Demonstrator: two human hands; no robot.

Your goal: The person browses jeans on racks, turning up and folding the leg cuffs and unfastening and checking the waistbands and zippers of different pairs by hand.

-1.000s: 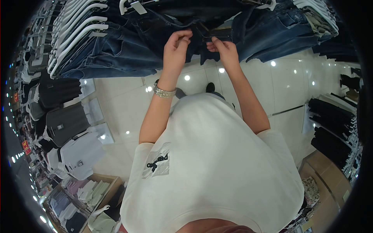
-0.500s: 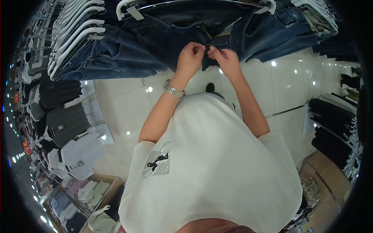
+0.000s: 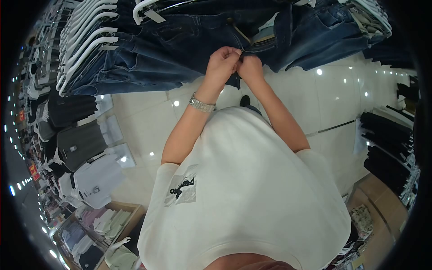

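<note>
A pair of dark blue jeans hangs in front of me, with its waist and fly partly open. My left hand, with a metal watch on its wrist, pinches the edge of the jeans at the lower end of the fly opening. Close against it, my right hand is closed on the denim just below the same spot. Its fingertips are mostly hidden by the hand and cloth, so a zip pull or button between them cannot be made out. The white hanger holding the jeans shows at the top.
More jeans on white hangers crowd the left, and others hang right. Dark and white garments hang on the left, above a wooden bin of folded clothes. Black trousers hang at the right over the tiled floor.
My right hand has moved left and turned in, now up against my left hand. The jeans have shifted slightly at the fly, and the hanger bar sits higher in view.
</note>
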